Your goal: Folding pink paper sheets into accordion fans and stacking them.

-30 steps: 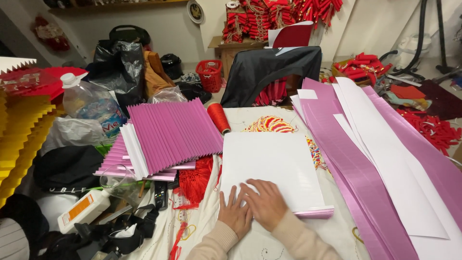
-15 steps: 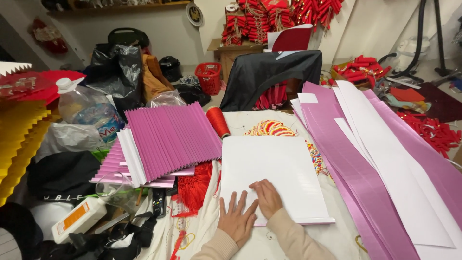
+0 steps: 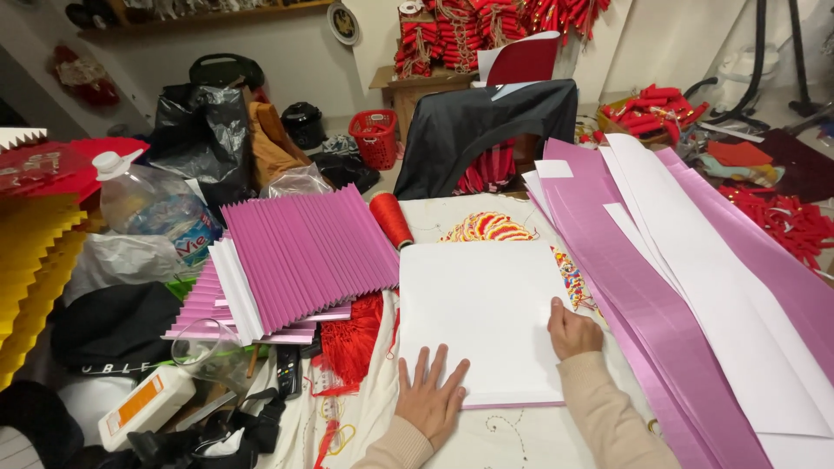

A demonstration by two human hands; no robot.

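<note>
A square white paper sheet [image 3: 482, 317] lies flat on the table, its pink underside showing along the near edge, at six o'clock from the red thread spool [image 3: 392, 220].

A cloth-covered bench [image 3: 521, 439] is carrying the work. Lying directly on it: a white sheet [image 3: 482, 317] at centre, a pleated pink paper stack [image 3: 304, 256] to its left, a red thread spool [image 3: 391, 219] between them, and long pink strips [image 3: 660, 287] running along the right.
</note>
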